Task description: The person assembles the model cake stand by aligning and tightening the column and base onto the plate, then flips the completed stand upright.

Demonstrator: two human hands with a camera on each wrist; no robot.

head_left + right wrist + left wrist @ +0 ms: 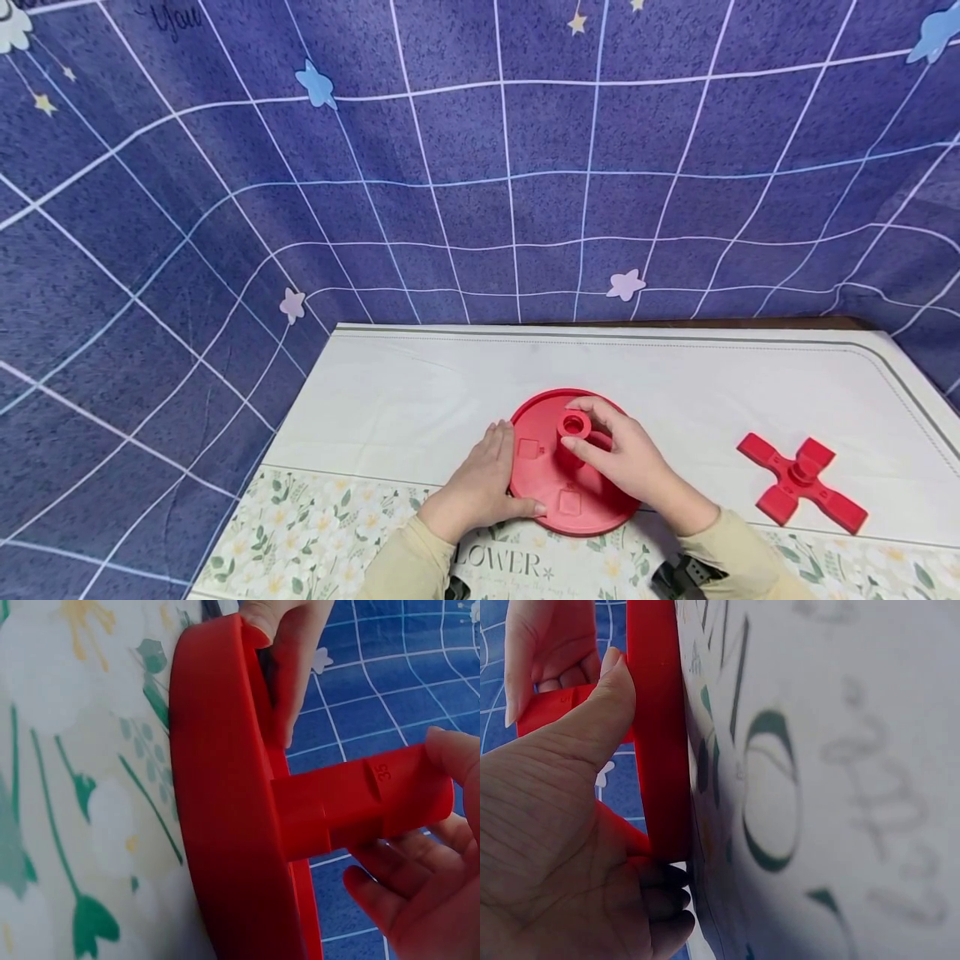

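The tube (pixel 352 799) stands upright at the middle of the disc (pixel 545 486), at the left hand's (pixel 480 487) 2 o'clock and the right hand's (pixel 628 460) 10 o'clock. The right thumb and fingers curl round its top; the left fingers, nearly straight with thumb spread, rest against the disc's rim between 7 and 10 o'clock. The cross (pixel 799 482) lies well apart at 3 o'clock.

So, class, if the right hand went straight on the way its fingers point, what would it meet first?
The red post, which the right hand grips; past that, the way over the red disc looks free in the head view, though depth is unclear.
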